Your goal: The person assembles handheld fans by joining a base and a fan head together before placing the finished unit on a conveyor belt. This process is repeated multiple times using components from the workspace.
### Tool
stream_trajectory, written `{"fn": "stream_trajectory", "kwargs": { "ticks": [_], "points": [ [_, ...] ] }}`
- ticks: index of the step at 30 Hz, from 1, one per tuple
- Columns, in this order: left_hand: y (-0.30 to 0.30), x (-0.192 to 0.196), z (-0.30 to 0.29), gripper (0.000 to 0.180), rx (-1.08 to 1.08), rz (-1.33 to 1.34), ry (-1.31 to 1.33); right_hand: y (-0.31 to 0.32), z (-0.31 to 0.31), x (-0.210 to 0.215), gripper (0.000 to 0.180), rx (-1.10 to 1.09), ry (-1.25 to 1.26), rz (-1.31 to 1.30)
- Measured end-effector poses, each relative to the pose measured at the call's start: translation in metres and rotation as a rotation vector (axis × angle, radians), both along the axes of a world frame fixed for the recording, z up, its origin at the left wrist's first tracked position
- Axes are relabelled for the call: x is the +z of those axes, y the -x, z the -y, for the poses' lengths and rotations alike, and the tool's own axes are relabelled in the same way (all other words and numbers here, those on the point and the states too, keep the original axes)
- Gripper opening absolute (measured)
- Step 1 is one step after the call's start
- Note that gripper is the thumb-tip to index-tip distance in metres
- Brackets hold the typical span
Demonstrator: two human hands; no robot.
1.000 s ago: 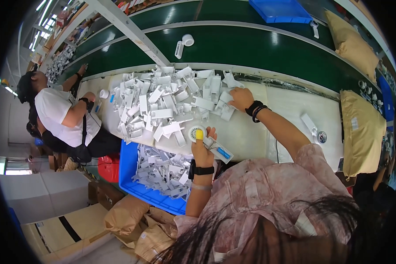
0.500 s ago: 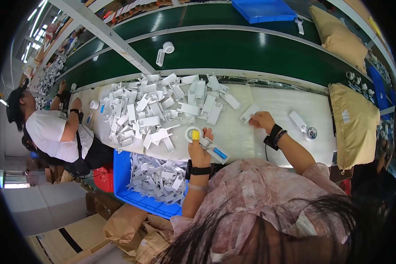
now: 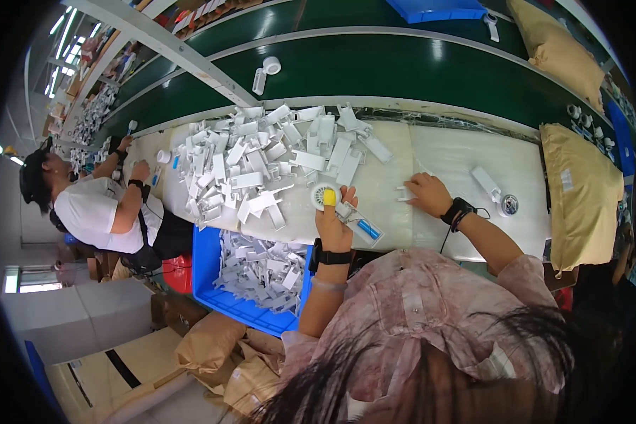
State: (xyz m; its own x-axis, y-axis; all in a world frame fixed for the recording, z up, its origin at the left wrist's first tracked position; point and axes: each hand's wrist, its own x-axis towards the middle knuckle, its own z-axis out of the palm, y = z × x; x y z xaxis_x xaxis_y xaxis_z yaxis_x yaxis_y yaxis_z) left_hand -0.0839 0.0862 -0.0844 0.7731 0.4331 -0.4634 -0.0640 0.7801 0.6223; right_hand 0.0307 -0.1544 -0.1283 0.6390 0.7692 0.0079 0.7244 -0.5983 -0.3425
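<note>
My left hand (image 3: 334, 222), with a yellow cover on its thumb, grips a small white handheld fan (image 3: 319, 197). The fan has a round slotted head, and its opened handle shows a blue battery (image 3: 368, 229) and thin wires. To the right, my right hand (image 3: 430, 195) is low over the table with its fingers curled on a white plastic handle cover (image 3: 403, 193). Most of that cover is hidden under the hand. A large heap of similar white covers (image 3: 247, 181) lies left of my hands. Further right lies another fan (image 3: 486, 182) with a dark round face.
A blue crate (image 3: 251, 319) full of white parts stands below the table's front edge. Beyond the table (image 3: 473, 152) runs a green conveyor (image 3: 374, 67) carrying a fan and a blue tray (image 3: 438, 10). A co-worker (image 3: 95, 205) sits at left; a brown sack (image 3: 583, 198) stands at right.
My right hand has come down onto the table with the white cover, turning so that it hides most of it. My left hand still holds the fan. The whole view has shifted slightly.
</note>
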Motion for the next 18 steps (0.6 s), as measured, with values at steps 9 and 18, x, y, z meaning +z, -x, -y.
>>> {"fn": "stream_trajectory", "kwargs": {
  "ticks": [9, 18],
  "points": [
    [-0.004, 0.004, 0.009, 0.045, 0.069, 0.003, -0.110, 0.043, -0.018, 0.018, 0.036, -0.211, -0.231, 0.053],
    [-0.001, 0.004, 0.006, 0.039, 0.115, 0.008, -0.101, 0.071, -0.006, -0.006, 0.060, -0.266, -0.004, -0.046]
  ]
}}
